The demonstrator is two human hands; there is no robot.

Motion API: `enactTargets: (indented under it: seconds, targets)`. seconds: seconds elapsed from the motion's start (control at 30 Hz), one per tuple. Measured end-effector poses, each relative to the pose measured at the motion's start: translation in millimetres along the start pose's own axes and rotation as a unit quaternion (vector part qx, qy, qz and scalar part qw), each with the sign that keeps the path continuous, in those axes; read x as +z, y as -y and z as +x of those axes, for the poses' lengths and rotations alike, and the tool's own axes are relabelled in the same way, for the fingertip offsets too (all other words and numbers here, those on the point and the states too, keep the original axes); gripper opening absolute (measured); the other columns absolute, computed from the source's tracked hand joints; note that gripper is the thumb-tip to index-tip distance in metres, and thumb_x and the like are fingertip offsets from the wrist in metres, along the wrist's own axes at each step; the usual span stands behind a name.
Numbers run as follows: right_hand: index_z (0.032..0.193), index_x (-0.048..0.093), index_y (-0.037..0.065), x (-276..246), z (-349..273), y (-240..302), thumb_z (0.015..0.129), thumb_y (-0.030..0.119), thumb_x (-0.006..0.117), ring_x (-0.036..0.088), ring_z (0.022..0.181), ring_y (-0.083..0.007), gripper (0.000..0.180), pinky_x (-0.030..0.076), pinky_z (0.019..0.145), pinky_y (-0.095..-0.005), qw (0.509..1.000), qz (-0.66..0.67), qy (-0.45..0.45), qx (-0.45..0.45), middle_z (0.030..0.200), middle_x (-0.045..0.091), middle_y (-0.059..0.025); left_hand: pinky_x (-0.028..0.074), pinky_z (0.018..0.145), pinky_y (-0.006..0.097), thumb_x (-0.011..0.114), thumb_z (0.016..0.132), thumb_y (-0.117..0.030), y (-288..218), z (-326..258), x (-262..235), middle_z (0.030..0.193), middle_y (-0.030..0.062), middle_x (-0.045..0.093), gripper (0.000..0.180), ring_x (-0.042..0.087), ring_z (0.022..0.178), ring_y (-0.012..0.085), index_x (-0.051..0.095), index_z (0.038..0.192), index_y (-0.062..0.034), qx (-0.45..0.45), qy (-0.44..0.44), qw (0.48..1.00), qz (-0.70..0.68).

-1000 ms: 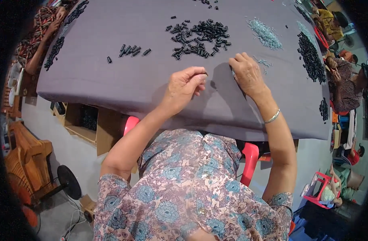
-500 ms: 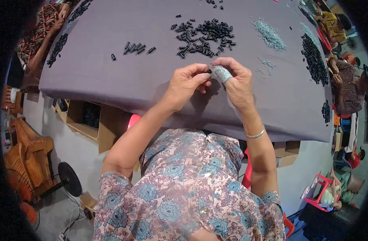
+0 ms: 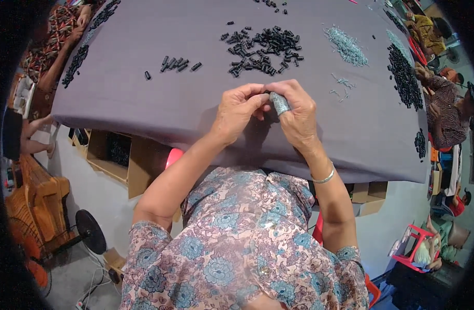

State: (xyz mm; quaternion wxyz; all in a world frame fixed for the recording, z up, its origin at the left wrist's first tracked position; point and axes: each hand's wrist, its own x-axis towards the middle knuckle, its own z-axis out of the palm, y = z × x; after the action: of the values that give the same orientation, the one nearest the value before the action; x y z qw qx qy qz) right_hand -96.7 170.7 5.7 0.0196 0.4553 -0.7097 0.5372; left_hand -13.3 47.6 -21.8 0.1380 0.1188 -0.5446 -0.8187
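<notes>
Over the near part of the table, my left hand (image 3: 234, 114) pinches a small black plastic piece (image 3: 268, 94), mostly hidden by the fingers. My right hand (image 3: 298, 114) meets it fingertip to fingertip and is closed too; whatever it grips is hidden. A grey speckled wrap (image 3: 280, 103) covers the right thumb. Beyond my hands spreads a pile of short black cylindrical pieces (image 3: 268, 49). To its right lies a heap of thin silvery pins or screws (image 3: 346, 46), with a few loose ones (image 3: 344, 81) nearer me. Several black pieces (image 3: 174, 64) lie grouped at the left, one (image 3: 147, 75) apart.
A grey cloth (image 3: 144, 111) covers the table. More black pieces lie along its left (image 3: 75, 66) and right (image 3: 402, 77) edges, where co-workers sit. Open cardboard boxes (image 3: 110, 169) stand under the near edge. A pink stool (image 3: 415, 248) and a black disc on a stand (image 3: 90, 231) are on the floor.
My right hand has moved left, and its fingertips now meet my left hand at the black piece. My left hand has barely moved. A person's legs have come into view at the far left.
</notes>
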Motion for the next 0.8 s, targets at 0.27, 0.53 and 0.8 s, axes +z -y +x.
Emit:
enactTargets:
  seconds: [0.27,0.53,0.8]
  targets:
    - [0.095,0.064,0.0,-13.5,-2.8,-9.8,0.077,-0.004,0.059,0.06,0.077,-0.0127,0.019,0.049,0.068,-0.0242,0.991,0.107,0.042,0.064,0.087,0.061,-0.0051,0.048,0.059,0.019,0.059,0.088,-0.007,-4.6,-1.2,-2.7,0.085,0.0018,0.062,0.015,0.059,0.07,0.0069,0.061,0.101,0.0004,-0.026,0.028,0.999,-0.017]
    - [0.09,0.064,0.001,-21.1,-3.2,-6.7,0.084,0.005,0.064,0.055,0.069,-0.0045,0.007,0.046,0.06,-0.0203,0.946,0.245,0.104,0.183,0.078,0.061,0.0017,0.05,0.063,0.022,0.062,0.084,-0.002,-11.4,-1.1,-4.4,0.082,0.0013,0.061,0.015,0.06,0.073,0.0092,0.06,0.099,-0.0012,0.022,0.085,0.994,0.068]
    - [0.087,0.064,0.002,-5.0,-9.6,-19.2,0.083,0.004,0.061,0.05,0.06,-0.0015,0.005,0.04,0.051,-0.0169,0.914,0.313,0.026,0.258,0.073,0.06,0.003,0.05,0.062,0.027,0.064,0.077,0.001,-8.5,-6.7,6.1,0.08,0.0084,0.063,0.019,0.062,0.068,0.0161,0.063,0.095,-0.0006,0.245,-0.03,0.904,0.348]
